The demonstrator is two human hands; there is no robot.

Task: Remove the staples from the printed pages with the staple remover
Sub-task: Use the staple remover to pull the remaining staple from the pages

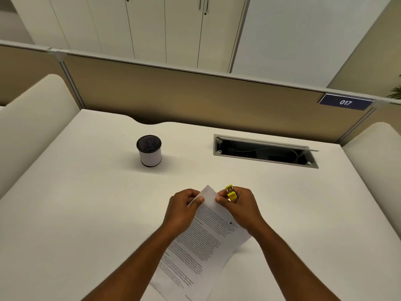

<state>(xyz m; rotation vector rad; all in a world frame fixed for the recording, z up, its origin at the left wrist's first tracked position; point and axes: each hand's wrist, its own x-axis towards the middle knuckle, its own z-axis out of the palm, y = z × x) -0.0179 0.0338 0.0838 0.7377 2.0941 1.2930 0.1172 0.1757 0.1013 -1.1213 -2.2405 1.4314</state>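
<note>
On the white desk (86, 213), printed white paper pages (201, 242) lay angled toward 1 o'clock. The left hand (182, 209) pinched their far corner; the right hand (240, 207), at 3 o'clock of that corner, also pinched it while holding a yellow plastic staple remover (231, 194). A black-lidded white cylindrical container (149, 154) stood at 11 o'clock.

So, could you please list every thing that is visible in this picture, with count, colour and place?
printed pages: one set, white, near desk edge, far corner pinched by both hands
staple remover: one, yellow, in right hand
cup: one, white with black top, desk far left
cable tray: one, grey, open, desk far right
number plate: one, dark blue, on partition
desk: one, white
left hand: one, on pages
right hand: one, on pages
</note>
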